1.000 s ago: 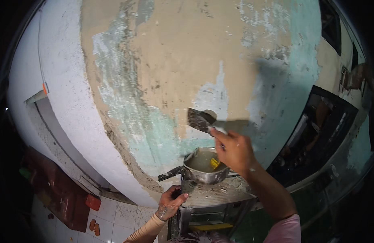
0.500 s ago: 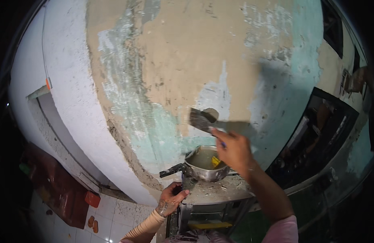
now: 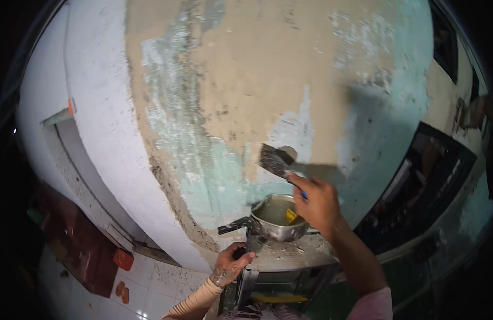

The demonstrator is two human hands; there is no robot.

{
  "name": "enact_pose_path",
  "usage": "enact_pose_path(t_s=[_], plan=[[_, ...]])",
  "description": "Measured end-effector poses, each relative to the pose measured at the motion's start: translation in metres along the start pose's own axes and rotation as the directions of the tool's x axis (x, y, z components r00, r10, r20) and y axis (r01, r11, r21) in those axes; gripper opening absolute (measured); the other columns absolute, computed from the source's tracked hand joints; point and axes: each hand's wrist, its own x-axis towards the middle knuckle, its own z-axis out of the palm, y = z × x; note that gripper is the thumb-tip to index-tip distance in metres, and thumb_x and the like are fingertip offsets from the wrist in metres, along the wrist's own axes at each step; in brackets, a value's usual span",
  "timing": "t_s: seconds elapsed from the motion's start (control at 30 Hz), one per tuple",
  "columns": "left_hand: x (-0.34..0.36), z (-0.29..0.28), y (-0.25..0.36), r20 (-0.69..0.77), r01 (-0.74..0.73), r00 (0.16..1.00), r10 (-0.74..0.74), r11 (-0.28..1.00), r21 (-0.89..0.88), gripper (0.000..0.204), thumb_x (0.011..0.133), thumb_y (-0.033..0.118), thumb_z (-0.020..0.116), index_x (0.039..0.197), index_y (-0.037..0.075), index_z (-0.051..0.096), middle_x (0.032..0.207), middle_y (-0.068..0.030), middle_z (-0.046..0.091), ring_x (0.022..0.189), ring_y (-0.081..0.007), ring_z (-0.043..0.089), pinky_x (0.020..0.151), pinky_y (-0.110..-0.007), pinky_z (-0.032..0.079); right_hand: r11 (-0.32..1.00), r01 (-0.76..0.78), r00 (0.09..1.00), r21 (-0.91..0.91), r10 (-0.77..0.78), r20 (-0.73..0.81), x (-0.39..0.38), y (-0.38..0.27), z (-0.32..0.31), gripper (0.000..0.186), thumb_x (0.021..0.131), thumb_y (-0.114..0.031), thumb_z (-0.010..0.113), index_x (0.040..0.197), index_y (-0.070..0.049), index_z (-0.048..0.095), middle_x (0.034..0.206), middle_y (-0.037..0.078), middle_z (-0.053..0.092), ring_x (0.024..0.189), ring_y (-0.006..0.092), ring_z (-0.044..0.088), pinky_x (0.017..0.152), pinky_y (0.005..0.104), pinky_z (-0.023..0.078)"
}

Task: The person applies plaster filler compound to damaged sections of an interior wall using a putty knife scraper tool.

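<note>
My right hand (image 3: pixel 318 205) is closed round the handle of a wide, dark paintbrush (image 3: pixel 274 160), its bristles against or just off the patchy wall (image 3: pixel 241 80). Beneath it a metal saucepan (image 3: pixel 281 230) with a black handle (image 3: pixel 234 225) holds cloudy liquid. A small yellow thing (image 3: pixel 291 215) leans inside the pan, its kind unclear. My left hand (image 3: pixel 230 266) is closed at the left edge of the stepladder's top (image 3: pixel 289 258), thumb uppermost. Between its fingers shows a dark flat piece (image 3: pixel 256 242) that looks like a scraper blade; its grip is mostly hidden.
Crumbs of plaster lie on the ladder top around the pan. A dark-framed window (image 3: pixel 417 186) stands to the right. On the left are a doorway (image 3: pixel 91 170), a dark red piece of furniture (image 3: pixel 83 250) and orange slippers (image 3: pixel 122 292) on the tiled floor (image 3: pixel 145 282).
The view has shifted slightly, so the scene sits a little farther right. The brush stays by the same pale patch, tilted a bit more steeply. My left hand stays at the ladder's edge.
</note>
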Motion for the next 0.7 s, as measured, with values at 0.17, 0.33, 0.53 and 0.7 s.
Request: enact_pose_path(t_s=[0.17, 0.33, 0.53, 0.7], plan=[[0.005, 0.000, 0.003, 0.054, 0.028, 0.998, -0.026, 0.999, -0.034, 0.037, 0.090, 0.027, 0.073, 0.109, -0.003, 0.061, 0.091, -0.0028, 0.064, 0.084, -0.0095, 0.056, 0.075, -0.025, 0.047, 1.000, 0.015, 0.997, -0.017, -0.016, -0.082, 0.012, -0.016, 0.012, 0.036, 0.080, -0.009, 0.068, 0.115, -0.014, 0.072, 0.074, 0.017, 0.065, 0.060, 0.0339, 0.066, 0.056, 0.0426, 0.055], [0.003, 0.007, 0.000, 0.008, -0.009, 1.000, 0.009, 0.999, -0.043, 0.039, 0.089, 0.029, 0.074, 0.107, -0.003, 0.059, 0.085, -0.0062, 0.067, 0.079, -0.0108, 0.060, 0.072, -0.026, 0.050, 0.999, -0.033, 0.997, 0.016, 0.034, -0.066, -0.003, 0.002, -0.002, 0.034, 0.080, -0.009, 0.068, 0.114, -0.015, 0.072, 0.073, 0.018, 0.064, 0.060, 0.0345, 0.065, 0.055, 0.0435, 0.054], [0.005, -0.005, -0.001, 0.020, 0.028, 0.999, -0.027, 0.999, -0.045, 0.042, 0.090, 0.031, 0.074, 0.110, -0.003, 0.060, 0.084, -0.0047, 0.067, 0.075, -0.0105, 0.059, 0.071, -0.025, 0.049, 0.999, 0.035, 0.999, -0.020, -0.035, -0.037, 0.012, -0.019, 0.025, 0.039, 0.080, -0.008, 0.067, 0.119, -0.016, 0.070, 0.076, 0.017, 0.064, 0.061, 0.0351, 0.066, 0.056, 0.0421, 0.055], [0.007, 0.010, -0.011, 0.013, -0.044, 0.999, 0.045, 0.996, -0.072, 0.038, 0.089, 0.028, 0.074, 0.108, -0.003, 0.060, 0.086, -0.0037, 0.067, 0.076, -0.0093, 0.058, 0.071, -0.025, 0.049, 0.998, -0.047, 0.993, 0.045, 0.051, -0.107, -0.001, -0.007, 0.001, 0.039, 0.079, -0.008, 0.068, 0.117, -0.016, 0.071, 0.073, 0.017, 0.064, 0.061, 0.0344, 0.066, 0.057, 0.0421, 0.055]])
